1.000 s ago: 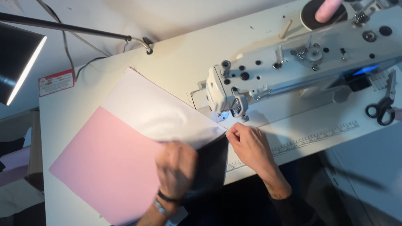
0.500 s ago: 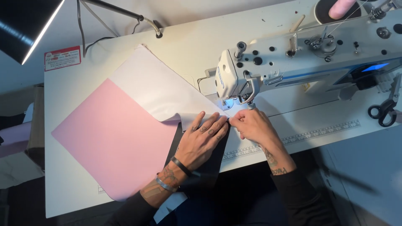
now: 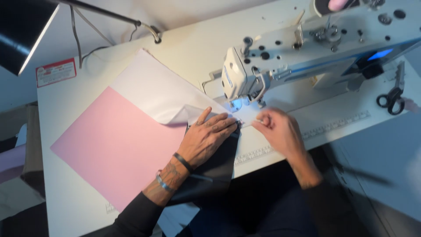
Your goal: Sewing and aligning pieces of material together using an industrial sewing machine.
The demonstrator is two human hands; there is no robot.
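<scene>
From my seat, the far left shows a black lamp head [image 3: 22,30] over the white table [image 3: 193,48], well away from any fingers. Next comes the pink sheet [image 3: 114,149], lying flat with a white sheet [image 3: 153,87] over its far part; the white one's near corner curls up just beyond my left fingertips.

My left hand [image 3: 206,140] lies palm down with its fingers spread apart and flat, pressing a dark piece of fabric [image 3: 215,171] that runs from under the palm back toward the table's near edge. The fingertips point at the presser foot [image 3: 239,105] of the white sewing machine [image 3: 307,48], which sits just past them.

My right hand [image 3: 280,131] is blurred; its fingers seem drawn together just beside the foot, pinching at the edge of the work, though I cannot tell exactly what they grip. The two sets of fingertips are near each other, with the foot just beyond the gap.

To do this feeding step well, I judge the left fingers should stay flat and light so the layers slide without bunching, the right fingertips should keep the edges aligned, and both should stay clear of the needle.

Far right, beyond my right fingers, black scissors [image 3: 392,94] rest on the table.
</scene>
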